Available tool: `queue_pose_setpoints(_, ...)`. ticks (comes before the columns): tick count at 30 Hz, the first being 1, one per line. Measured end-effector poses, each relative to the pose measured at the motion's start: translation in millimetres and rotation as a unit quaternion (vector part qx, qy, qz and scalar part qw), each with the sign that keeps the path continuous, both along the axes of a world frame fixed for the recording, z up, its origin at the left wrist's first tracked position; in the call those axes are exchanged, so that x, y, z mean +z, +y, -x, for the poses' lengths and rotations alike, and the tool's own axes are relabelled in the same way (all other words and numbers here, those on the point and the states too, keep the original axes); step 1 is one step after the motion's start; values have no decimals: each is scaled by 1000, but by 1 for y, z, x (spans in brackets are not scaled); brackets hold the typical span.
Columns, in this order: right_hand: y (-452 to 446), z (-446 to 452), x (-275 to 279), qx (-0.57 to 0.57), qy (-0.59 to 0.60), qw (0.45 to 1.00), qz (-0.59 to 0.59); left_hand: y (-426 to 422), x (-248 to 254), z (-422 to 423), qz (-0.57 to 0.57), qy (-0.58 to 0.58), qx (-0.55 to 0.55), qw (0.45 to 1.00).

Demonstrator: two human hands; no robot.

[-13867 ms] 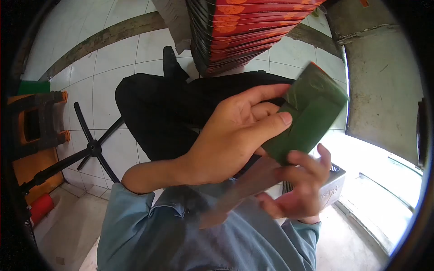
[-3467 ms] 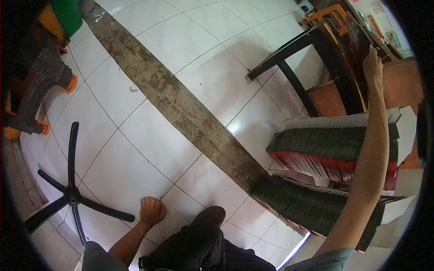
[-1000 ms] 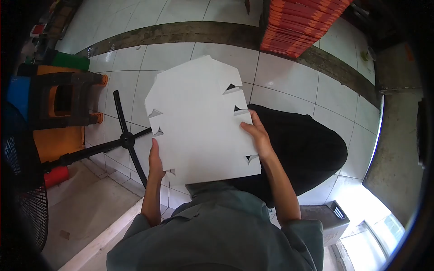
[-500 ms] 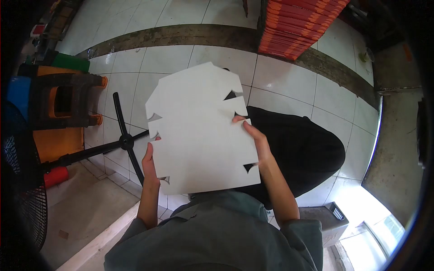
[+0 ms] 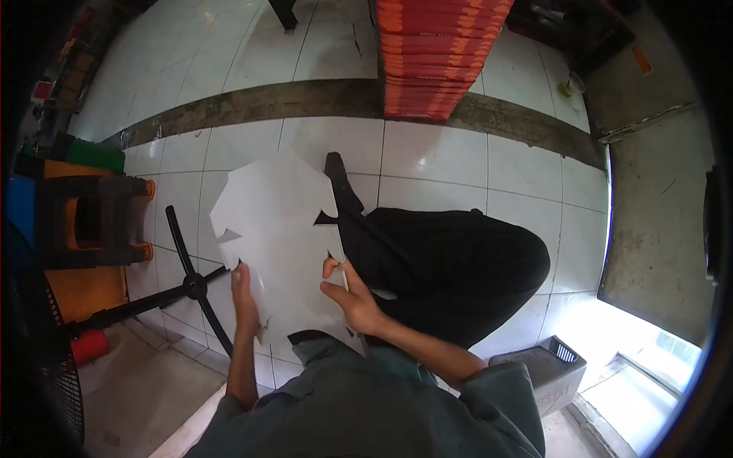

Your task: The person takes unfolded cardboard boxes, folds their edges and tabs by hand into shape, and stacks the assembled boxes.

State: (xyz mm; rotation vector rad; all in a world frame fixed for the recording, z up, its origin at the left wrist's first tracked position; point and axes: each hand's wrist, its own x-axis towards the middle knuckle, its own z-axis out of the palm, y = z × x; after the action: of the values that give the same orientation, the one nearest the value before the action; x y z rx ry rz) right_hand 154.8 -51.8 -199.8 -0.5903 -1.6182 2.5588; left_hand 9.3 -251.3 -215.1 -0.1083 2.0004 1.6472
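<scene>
A white die-cut card sheet (image 5: pixel 279 221), notched along both sides and angled at its far end, is held in front of my body. It curves lengthwise, with its near edge bowed above my lap. My left hand (image 5: pixel 243 301) grips the left edge near a notch. At the opposite edge my right hand (image 5: pixel 355 301) is closed on the card, thumb on top and a fingertip showing through a notch. The other fingers of both hands are partly hidden.
A black fan stand (image 5: pixel 195 286) spreads its legs on the tiles to my left, with stacked stools (image 5: pixel 57 221) beyond. Ahead rises a stack of red packs (image 5: pixel 435 65). A grey plastic crate (image 5: pixel 538 374) stands at right, past my black-trousered leg (image 5: pixel 466 263).
The sheet has gone from nearly flat to curved, and my hands have come closer together. Sheet and hands sit lower and further left in view. The camera view has shifted, and a foot now shows.
</scene>
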Motion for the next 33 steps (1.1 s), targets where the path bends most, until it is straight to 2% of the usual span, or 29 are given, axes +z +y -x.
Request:
queue_pose_setpoints(2, -3, 6, -5, -42, 23, 999, -20, 27, -27, 2, 120, 181, 56, 975)
queue_pose_setpoints(3, -1, 8, -1, -45, 23, 999, -8, 47, -11, -7, 255, 208, 25, 944)
queue_pose_setpoints(4, -2, 8, 0, -45, 25, 999, -12, 55, -19, -13, 251, 210, 27, 945)
queue_pose_setpoints(6, -14, 3, 1, -48, 42, 990, 129, 62, -48, -23, 292, 387, 22, 874)
queue_pose_setpoints(7, -19, 2, 6, -35, 56, 998, -13, 61, -55, -23, 265, 376, 29, 888)
queue_pose_setpoints(8, -22, 6, 18, -27, 76, 996, -28, 52, -66, -16, 257, 379, 47, 888)
queue_pose_setpoints(10, -13, 6, 15, 1, 26, 996, 87, 15, -88, -8, 36, 248, 117, 961)
queue_pose_setpoints(11, -6, 5, 16, 7, 30, 996, 80, 7, -72, -5, -134, 95, 138, 977)
queue_pose_setpoints(12, 3, 4, 17, 19, 52, 996, 62, -6, -61, -2, -189, 58, 109, 974)
queue_pose_setpoints(13, 9, 3, 18, 30, 74, 996, 46, 2, -26, -3, -252, -58, 178, 949)
queue_pose_setpoints(14, 13, 2, 22, 39, 72, 996, 41, 8, 0, -6, -309, -175, 244, 903)
queue_pose_setpoints(15, 17, -1, 28, 61, 88, 993, 38, -6, -17, -4, -316, -175, 252, 898)
queue_pose_setpoints(17, 18, -7, 31, 124, 84, 988, 43, -47, -67, 4, -275, -287, 99, 912)
queue_pose_setpoints(18, 19, -7, 47, 159, 67, 984, 46, -43, -63, 1, -284, -286, 106, 909)
queue_pose_setpoints(20, 7, -5, 55, 162, 144, 975, -47, -37, -44, 6, -113, -223, 100, 963)
queue_pose_setpoints(21, 6, -6, 61, 170, 143, 974, -48, -39, -33, 11, -134, -194, 90, 968)
queue_pose_setpoints(23, 2, -6, 71, 104, 76, 990, 60, -34, -18, 18, -112, -161, 115, 974)
queue_pose_setpoints(25, 0, -4, 69, 86, 85, 989, 83, -23, 1, 19, -71, -108, 132, 983)
queue_pose_setpoints(26, 1, -4, 68, 61, 93, 989, 102, -25, -9, 19, -71, -107, 136, 982)
queue_pose_setpoints(27, 0, -5, 74, 48, 103, 989, 94, -24, -32, 21, 11, 37, 105, 994)
queue_pose_setpoints(28, 1, -8, 77, 49, 101, 989, 97, -24, -60, 22, 94, 177, 69, 977)
queue_pose_setpoints(29, 2, -13, 80, 62, 93, 993, 47, -15, -90, 22, 157, 301, 73, 938)
queue_pose_setpoints(30, 3, -17, 83, 77, 85, 993, -3, 12, -58, 14, 248, 318, 38, 914)
queue_pose_setpoints(31, 4, -21, 84, 68, 86, 994, -17, 36, -46, 10, 246, 398, 46, 882)
queue_pose_setpoints(32, 6, -30, 87, 72, 78, 994, -8, 48, -34, 7, 239, 347, 38, 906)
queue_pose_setpoints(33, 12, -41, 89, 36, -4, 999, 4, 59, -15, 4, 231, 294, 30, 927)
